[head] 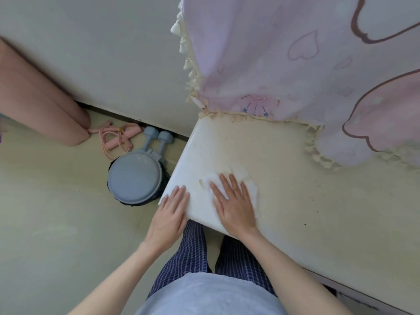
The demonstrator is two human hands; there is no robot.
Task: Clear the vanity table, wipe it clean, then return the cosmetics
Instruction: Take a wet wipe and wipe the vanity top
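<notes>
The white vanity table [295,201] fills the right half of the head view, its top bare and faintly stained. My right hand [234,203] lies flat with straight fingers on a white cloth [245,178] near the table's left front corner. My left hand [169,218] rests with straight fingers on that corner's edge, beside the cloth and apart from it. No cosmetics are in view.
A pink curtain [295,53] with cream tassels hangs over the table's back and drapes onto its right part. On the floor left of the table stand a round grey-blue bin [134,178], two grey dumbbells [158,136] and a pink skipping rope [116,138].
</notes>
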